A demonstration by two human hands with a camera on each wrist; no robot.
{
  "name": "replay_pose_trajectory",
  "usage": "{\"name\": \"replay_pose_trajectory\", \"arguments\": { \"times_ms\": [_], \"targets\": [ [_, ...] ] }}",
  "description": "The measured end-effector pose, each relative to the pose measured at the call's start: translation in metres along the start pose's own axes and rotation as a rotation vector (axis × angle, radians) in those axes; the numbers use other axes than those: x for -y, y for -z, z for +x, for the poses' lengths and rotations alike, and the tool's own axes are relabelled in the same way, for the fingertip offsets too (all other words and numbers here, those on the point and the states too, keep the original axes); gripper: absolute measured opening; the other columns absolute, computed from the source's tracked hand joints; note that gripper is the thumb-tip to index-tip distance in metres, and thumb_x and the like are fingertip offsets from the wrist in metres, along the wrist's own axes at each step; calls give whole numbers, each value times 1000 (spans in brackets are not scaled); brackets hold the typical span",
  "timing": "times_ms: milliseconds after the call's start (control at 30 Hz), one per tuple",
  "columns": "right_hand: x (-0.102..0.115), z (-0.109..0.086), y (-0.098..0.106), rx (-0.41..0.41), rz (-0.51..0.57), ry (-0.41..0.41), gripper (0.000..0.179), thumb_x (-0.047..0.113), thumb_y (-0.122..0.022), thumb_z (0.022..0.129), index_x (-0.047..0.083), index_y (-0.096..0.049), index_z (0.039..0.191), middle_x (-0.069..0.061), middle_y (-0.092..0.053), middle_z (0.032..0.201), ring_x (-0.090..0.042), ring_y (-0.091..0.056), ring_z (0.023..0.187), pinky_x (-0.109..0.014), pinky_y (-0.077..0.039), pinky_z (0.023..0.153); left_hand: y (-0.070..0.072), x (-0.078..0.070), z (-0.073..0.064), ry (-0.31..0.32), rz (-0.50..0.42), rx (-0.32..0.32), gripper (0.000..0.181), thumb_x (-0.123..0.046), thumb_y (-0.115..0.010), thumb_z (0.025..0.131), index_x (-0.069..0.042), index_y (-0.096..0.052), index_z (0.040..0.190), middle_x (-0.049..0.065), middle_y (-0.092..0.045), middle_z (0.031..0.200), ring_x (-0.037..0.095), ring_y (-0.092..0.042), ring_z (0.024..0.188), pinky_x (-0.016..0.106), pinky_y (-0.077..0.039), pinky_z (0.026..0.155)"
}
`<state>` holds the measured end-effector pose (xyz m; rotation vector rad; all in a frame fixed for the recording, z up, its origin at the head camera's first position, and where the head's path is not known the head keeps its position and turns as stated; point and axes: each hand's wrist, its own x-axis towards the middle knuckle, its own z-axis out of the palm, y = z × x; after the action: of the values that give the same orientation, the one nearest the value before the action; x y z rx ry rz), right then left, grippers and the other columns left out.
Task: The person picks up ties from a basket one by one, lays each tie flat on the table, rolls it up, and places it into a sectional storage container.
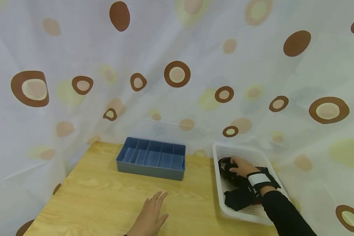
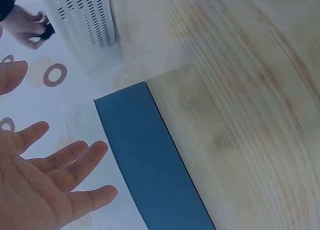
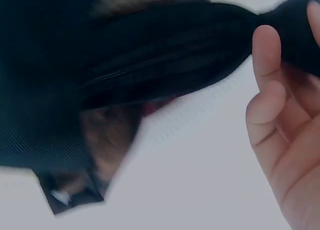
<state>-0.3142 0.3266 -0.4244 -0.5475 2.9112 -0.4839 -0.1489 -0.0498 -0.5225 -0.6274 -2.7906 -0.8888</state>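
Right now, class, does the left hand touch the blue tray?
No, the head view shows tabletop between left hand and blue tray.

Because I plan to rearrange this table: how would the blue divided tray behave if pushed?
The blue tray would probably stay stiff, given its straight walls and dividers. Being low and wide, it seems unlikely to tip or roll.

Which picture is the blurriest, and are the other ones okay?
Right wrist view: blurriest, the black zipped thing dark and smeary, its edges soft; left wrist view: a little hazy, wood lines on the table soft, but the blue box has plain edges; head view: clearest, box dividers easy to see, though dark things in the white basket blend together.
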Motion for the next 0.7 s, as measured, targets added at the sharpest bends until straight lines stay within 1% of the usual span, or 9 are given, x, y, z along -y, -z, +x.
{"name": "replay_pose_trajectory", "arguments": {
  "times_ms": [67, 167, 267, 333, 433, 467, 533, 600, 700],
  "targets": [
    [5, -6, 27, -97, 62, -21, 21, 10, -56, 94, -2, -42, 102, -19, -63, 82, -19, -60, 60, -30, -44, 54, 1, -1, 2, -4, 7, 1, 65, -23, -67, 87, -7, -35, 141, 22, -44, 137, 38, -47, 124, 65, -37, 96],
    [22, -16, 65, -294, 125, -18, 28, 13, -48, 98, -6, -36, 114, -25, -64, 84, -28, -65, 66, -35, -51, 58, 2, -3, 4, -4, 4, 11, 65, -23, -66, 87, -7, -34, 142, 22, -43, 138, 37, -47, 124, 65, -36, 96],
    [49, -26, 97, -502, 125, 61, 34, 15, -45, 100, -6, -34, 125, -27, -63, 92, -33, -66, 73, -35, -53, 65, 3, -4, 6, -8, -4, 27, 64, -24, -65, 88, -7, -33, 142, 21, -42, 139, 37, -47, 125, 65, -36, 97],
    [70, -32, 114, -637, 89, 159, 36, 13, -46, 99, -5, -37, 129, -25, -64, 93, -27, -67, 76, -24, -52, 70, 5, -7, 10, -15, -17, 35, 64, -25, -63, 90, -6, -32, 143, 21, -42, 139, 35, -46, 126, 63, -36, 98],
    [111, -45, 137, -798, 69, 339, 35, 3, -51, 95, -4, -46, 128, -20, -68, 88, -2, -65, 80, -7, -44, 76, 10, -14, 18, -30, -59, 44, 66, -27, -60, 92, -6, -28, 145, 20, -40, 142, 35, -43, 129, 58, -36, 102],
    [127, -50, 144, -835, 79, 407, 34, -1, -53, 93, -4, -49, 127, -18, -68, 87, 5, -63, 81, -3, -42, 78, 14, -17, 23, -34, -80, 42, 67, -28, -59, 92, -7, -25, 146, 19, -38, 144, 35, -42, 130, 56, -35, 103],
    [161, -62, 156, -885, 138, 547, 34, -8, -55, 89, -6, -53, 123, -16, -67, 93, 13, -60, 85, -5, -44, 83, 23, -25, 33, -41, -135, 32, 71, -32, -57, 93, -10, -19, 149, 16, -33, 148, 33, -37, 134, 53, -34, 106],
    [195, -74, 164, -904, 236, 698, 32, -10, -56, 88, -10, -54, 119, -17, -65, 101, 7, -63, 88, -12, -48, 84, 34, -36, 46, -49, -205, 8, 75, -38, -56, 93, -15, -13, 151, 13, -26, 152, 32, -32, 138, 50, -33, 108],
    [238, -89, 171, -904, 375, 885, 28, -2, -56, 90, -16, -52, 114, -15, -63, 111, -6, -67, 85, -19, -53, 80, 50, -53, 63, -58, -352, -42, 81, -45, -55, 92, -23, -6, 152, 9, -15, 157, 30, -23, 143, 51, -30, 110]
  ]
}}
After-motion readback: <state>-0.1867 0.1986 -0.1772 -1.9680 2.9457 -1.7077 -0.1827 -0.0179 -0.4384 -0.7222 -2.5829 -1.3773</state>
